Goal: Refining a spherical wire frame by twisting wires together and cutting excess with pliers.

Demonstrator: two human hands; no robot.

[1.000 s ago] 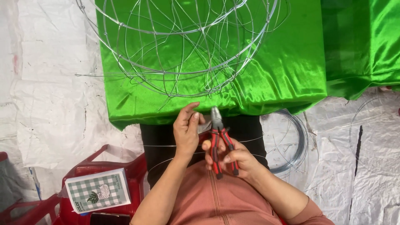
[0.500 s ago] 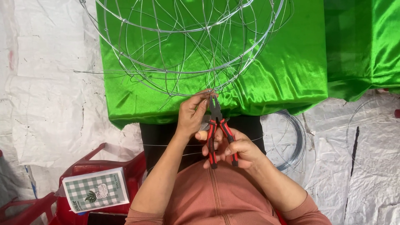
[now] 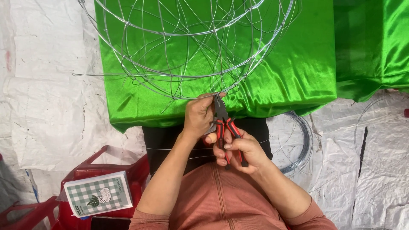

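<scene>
Both forearms reach up from six o'clock. The right hand (image 3: pixel 238 149) has its grip clamped on red-handled pliers (image 3: pixel 226 127), nose pointing to twelve o'clock at the wire frame (image 3: pixel 187 51). The left hand (image 3: pixel 198 117) pinches wire at the frame's lower rim, just beside the plier tips.

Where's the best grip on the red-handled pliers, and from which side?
Grip the pliers by the two red and black handles, coming from the person's side. The handles point back toward the body, the nose points away at the wire frame. The right hand wraps them that way; the left hand is at the wire.
</scene>
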